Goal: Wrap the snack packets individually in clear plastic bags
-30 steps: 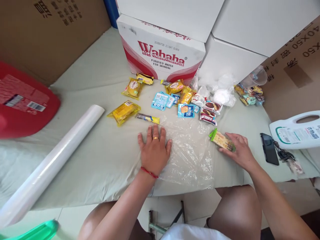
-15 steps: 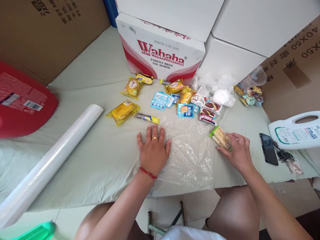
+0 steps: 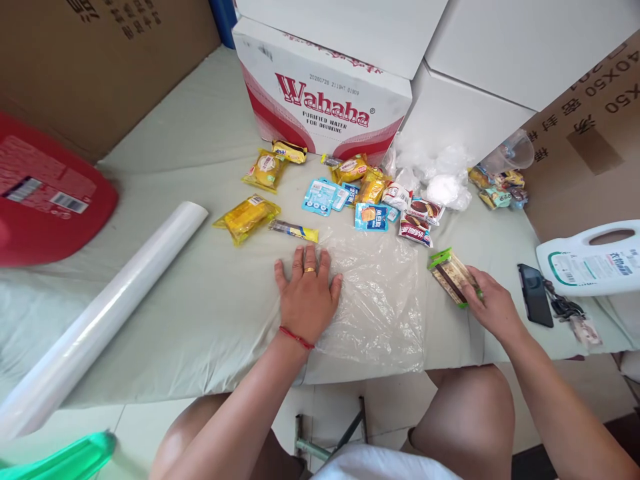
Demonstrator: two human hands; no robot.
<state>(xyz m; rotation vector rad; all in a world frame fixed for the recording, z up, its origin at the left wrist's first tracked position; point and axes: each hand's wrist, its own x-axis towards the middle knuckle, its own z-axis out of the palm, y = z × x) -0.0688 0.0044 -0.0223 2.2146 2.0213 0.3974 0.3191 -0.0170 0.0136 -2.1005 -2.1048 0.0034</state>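
Note:
My left hand (image 3: 307, 293) lies flat with its fingers spread, palm down at the left side of a clear plastic bag (image 3: 377, 307) on the cloth-covered table. In my right hand (image 3: 493, 303) is a packet of biscuits (image 3: 453, 275) with green ends, pinched at its right end between thumb and fingers. The packet is tilted, just right of the bag. Beyond my left fingertips lies a thin snack stick in a yellow and dark wrapper (image 3: 294, 231). Yellow-wrapped snacks (image 3: 247, 217), blue snack pouches (image 3: 371, 217) and dark red snack packets (image 3: 416, 229) are scattered farther back.
A Wahaha water carton (image 3: 325, 100) stands behind the snacks. On the left lie a roll of plastic film (image 3: 110, 310) and a red container (image 3: 50, 193). To the right are a phone (image 3: 535, 295), keys (image 3: 565, 305) and a white detergent bottle (image 3: 595, 257).
My right hand has shifted slightly right with the biscuit packet and turned it, so its dark-striped side now shows. My left hand stays spread in place.

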